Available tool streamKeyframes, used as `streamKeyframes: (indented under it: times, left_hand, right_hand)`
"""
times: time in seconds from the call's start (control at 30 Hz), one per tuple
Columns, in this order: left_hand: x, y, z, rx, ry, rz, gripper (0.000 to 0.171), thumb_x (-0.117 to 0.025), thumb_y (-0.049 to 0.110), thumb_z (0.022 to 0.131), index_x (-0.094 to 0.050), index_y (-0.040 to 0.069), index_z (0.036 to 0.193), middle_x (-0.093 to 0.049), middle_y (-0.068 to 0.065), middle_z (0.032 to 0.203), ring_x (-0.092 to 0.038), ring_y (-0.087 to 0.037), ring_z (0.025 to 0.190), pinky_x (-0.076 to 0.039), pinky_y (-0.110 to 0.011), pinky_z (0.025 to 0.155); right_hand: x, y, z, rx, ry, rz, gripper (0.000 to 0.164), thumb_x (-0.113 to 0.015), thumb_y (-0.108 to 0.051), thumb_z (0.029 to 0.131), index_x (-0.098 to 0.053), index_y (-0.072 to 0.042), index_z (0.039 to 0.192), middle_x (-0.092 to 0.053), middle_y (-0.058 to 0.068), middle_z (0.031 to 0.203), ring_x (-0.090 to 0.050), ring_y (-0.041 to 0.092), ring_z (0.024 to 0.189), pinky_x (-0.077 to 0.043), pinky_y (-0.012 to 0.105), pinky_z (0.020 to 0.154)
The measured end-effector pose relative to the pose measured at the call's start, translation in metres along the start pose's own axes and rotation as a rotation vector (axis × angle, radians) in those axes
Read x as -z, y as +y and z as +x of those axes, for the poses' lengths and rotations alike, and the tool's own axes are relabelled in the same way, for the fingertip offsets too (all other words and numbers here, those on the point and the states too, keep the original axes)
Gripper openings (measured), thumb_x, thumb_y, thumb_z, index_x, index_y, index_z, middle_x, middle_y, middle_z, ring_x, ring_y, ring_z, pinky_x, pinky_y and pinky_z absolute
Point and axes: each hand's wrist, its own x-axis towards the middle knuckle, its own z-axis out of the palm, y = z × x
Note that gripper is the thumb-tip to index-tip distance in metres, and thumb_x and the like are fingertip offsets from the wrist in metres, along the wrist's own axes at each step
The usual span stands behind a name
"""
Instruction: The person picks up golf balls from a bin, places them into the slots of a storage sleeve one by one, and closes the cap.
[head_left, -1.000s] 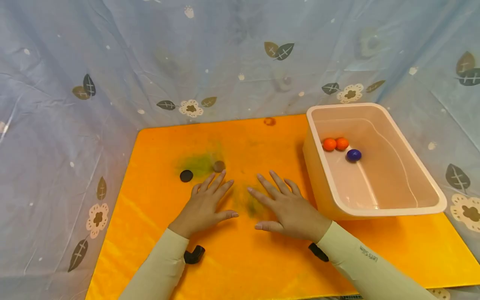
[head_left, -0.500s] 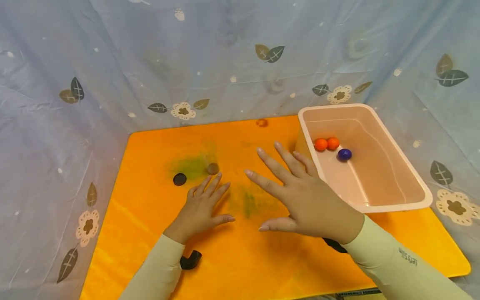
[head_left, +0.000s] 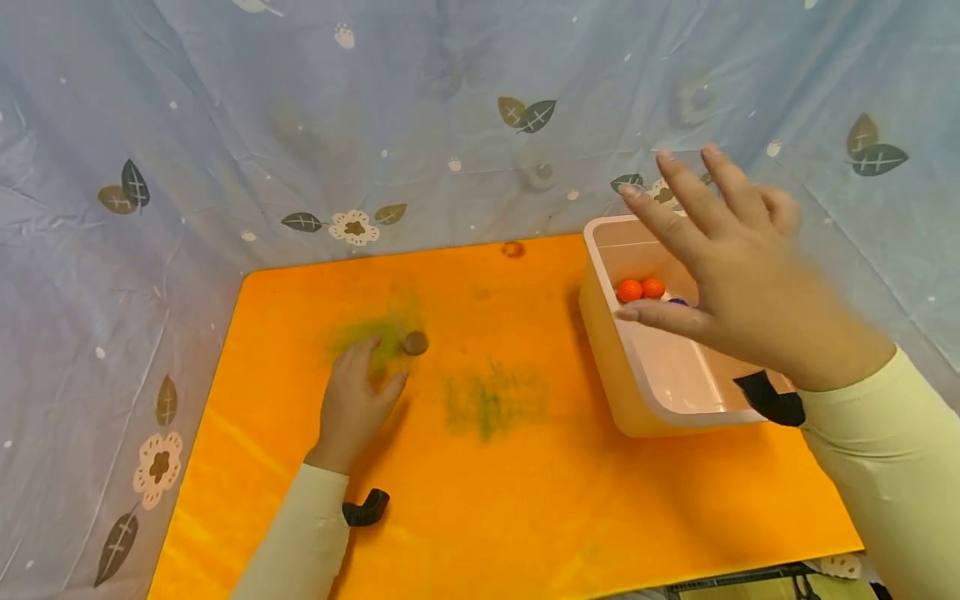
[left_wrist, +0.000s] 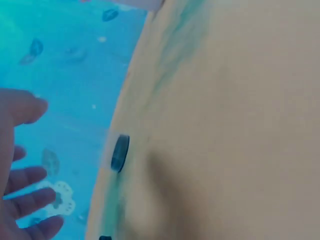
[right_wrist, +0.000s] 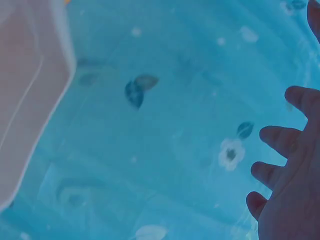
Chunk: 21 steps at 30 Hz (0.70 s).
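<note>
Orange covers the table top [head_left: 480,517], where the left hand [head_left: 348,417] hangs low on the left, its thumb and fingers parted and relaxed around bare air. Just beyond and to the right of its fingertips sits a brown disc [head_left: 415,342], on the table's left half and apart from the hand. In the left wrist view the disc looks dark and thick-edged; it may have a clear part attached, but the blur makes that hard to be sure of. Green smudges [head_left: 487,408] mark the table near its middle, and a small reddish-brown ring [head_left: 513,249] lies close to the back edge. On the right side of the table stands a pale pink tub [head_left: 609,358]. Inside are 2 orange balls [head_left: 629,290] side by side near its left wall, and 1 blue ball [head_left: 678,302], mostly hidden behind the right hand [head_left: 750,275]. That hand is raised with its fingers spread wide, covering much of the tub in the head view; the right wrist view shows a gap between its fingertips and the tub's edge. Pale sleeves [head_left: 885,475] reach the wrists, each with a black piece [head_left: 367,508] at its end. Behind everything hangs a blue-grey sheet [head_left: 420,108], printed with leaves and flowers.
</note>
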Motion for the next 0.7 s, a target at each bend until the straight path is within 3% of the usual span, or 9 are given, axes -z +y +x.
streamKeyframes:
  times: [0.1,0.23,0.5,0.7]
  left_hand:
    - [-0.001,-0.005,0.01,0.156,-0.002,-0.131,0.077,-0.085,0.03,0.1,-0.046,0.001,0.16,-0.054,-0.021,0.153,-0.056,-0.043,0.134,-0.049,-0.062,0.107]
    - [-0.008,-0.012,0.023,0.252,-0.022,-0.251,0.09,-0.085,0.039,0.099,-0.035,0.006,0.167,-0.045,-0.019,0.163,-0.051,-0.043,0.141,-0.046,-0.061,0.112]
    - [-0.021,-0.02,0.044,0.389,-0.079,-0.413,0.096,-0.085,0.04,0.098,-0.028,0.017,0.172,-0.038,-0.013,0.169,-0.044,-0.041,0.148,-0.044,-0.059,0.115]
    - [-0.026,-0.021,0.052,0.394,-0.074,-0.439,0.093,-0.085,0.03,0.1,-0.028,0.018,0.172,-0.042,-0.015,0.166,-0.045,-0.04,0.148,-0.047,-0.058,0.112]
  right_hand:
    - [0.005,0.02,0.003,-0.076,-0.057,-0.027,0.101,-0.06,-0.08,0.098,-0.028,-0.021,0.175,-0.017,0.017,0.179,-0.007,0.048,0.162,-0.019,0.081,0.105]
    - [0.004,0.043,0.011,-0.173,-0.158,-0.041,0.106,-0.083,-0.05,0.095,-0.022,-0.02,0.176,-0.011,0.015,0.18,-0.004,0.047,0.163,-0.016,0.08,0.107]
    - [-0.015,0.085,0.032,-0.293,-0.271,-0.019,0.105,-0.073,-0.062,0.1,-0.016,-0.02,0.177,-0.016,0.018,0.179,-0.013,0.051,0.16,-0.018,0.082,0.104]
    - [-0.048,0.11,0.04,-0.346,-0.436,0.048,0.102,-0.065,-0.069,0.102,-0.017,-0.02,0.177,-0.032,0.025,0.172,-0.029,0.056,0.152,-0.017,0.084,0.108]
